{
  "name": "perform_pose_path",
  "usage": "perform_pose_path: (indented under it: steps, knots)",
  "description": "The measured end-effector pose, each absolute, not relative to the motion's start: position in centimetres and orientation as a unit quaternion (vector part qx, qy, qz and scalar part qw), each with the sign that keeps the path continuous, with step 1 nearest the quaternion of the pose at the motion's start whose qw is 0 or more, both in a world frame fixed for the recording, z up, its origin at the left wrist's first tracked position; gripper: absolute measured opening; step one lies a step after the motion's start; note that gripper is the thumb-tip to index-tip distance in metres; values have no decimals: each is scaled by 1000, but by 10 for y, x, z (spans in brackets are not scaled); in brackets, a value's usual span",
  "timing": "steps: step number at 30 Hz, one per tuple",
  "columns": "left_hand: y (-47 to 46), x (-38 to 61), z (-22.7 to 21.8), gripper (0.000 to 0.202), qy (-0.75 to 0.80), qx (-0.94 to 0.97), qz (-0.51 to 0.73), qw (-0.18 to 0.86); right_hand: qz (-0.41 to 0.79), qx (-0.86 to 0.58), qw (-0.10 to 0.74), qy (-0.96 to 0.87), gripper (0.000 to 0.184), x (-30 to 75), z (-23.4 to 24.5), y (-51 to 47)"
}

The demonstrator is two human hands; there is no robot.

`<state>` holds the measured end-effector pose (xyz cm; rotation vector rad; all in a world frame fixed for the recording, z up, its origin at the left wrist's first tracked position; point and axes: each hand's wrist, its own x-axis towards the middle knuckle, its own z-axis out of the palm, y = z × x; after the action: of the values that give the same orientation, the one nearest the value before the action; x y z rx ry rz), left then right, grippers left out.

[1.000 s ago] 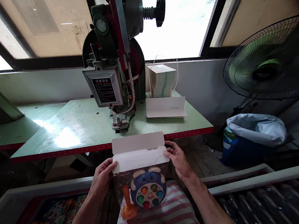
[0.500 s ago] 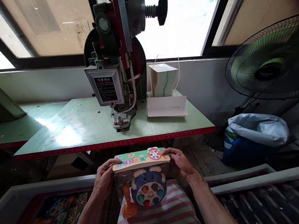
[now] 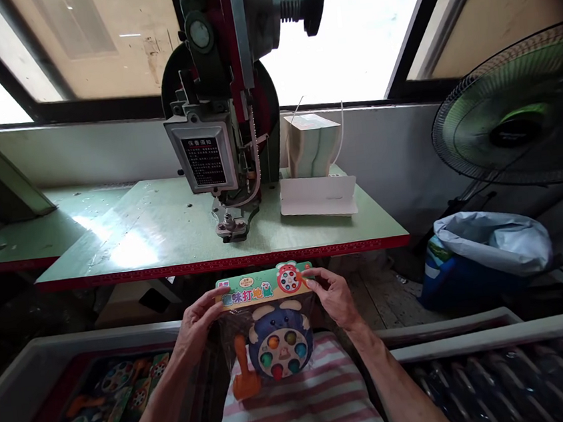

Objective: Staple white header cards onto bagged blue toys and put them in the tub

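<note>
Between my hands hangs a bagged toy point(image 3: 281, 345), a clear bag with a blue animal-shaped toy with coloured knobs and an orange hammer point(image 3: 245, 372) inside. A printed header card point(image 3: 250, 292) in green and yellow runs along its top. My left hand point(image 3: 197, 317) pinches the card's left end, and my right hand point(image 3: 334, 294) pinches its right end. The bag hangs over a lap in striped cloth point(image 3: 303, 417), below the front edge of the green table point(image 3: 173, 232). Above that edge stands a stapling machine point(image 3: 230, 223) with a metal head.
A stack of folded cards point(image 3: 312, 144) and a white card point(image 3: 317, 197) lie right of the machine. Bagged toys fill the left bin point(image 3: 30, 358); dark bagged items fill the right bin point(image 3: 500, 335). A fan point(image 3: 514, 126) and a blue sack point(image 3: 469, 272) stand at right.
My hands have raised the header card slightly, and its printed front now faces me more squarely. The view has shifted a little.
</note>
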<state>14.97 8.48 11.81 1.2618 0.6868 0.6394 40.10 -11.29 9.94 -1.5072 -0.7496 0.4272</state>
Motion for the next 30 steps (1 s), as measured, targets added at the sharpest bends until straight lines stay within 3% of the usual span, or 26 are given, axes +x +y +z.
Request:
perform_pose_path:
  steps: [5, 19, 30]
  knots:
    - [79, 153, 121, 42, 305, 626, 321, 642, 163, -651, 677, -303, 23, 399, 88, -108]
    - [75, 149, 119, 46, 312, 600, 335, 656, 183, -618, 723, -251, 32, 401, 84, -101]
    - [95, 175, 150, 31, 284, 599, 408, 628, 227, -564, 761, -227, 49, 429, 138, -78]
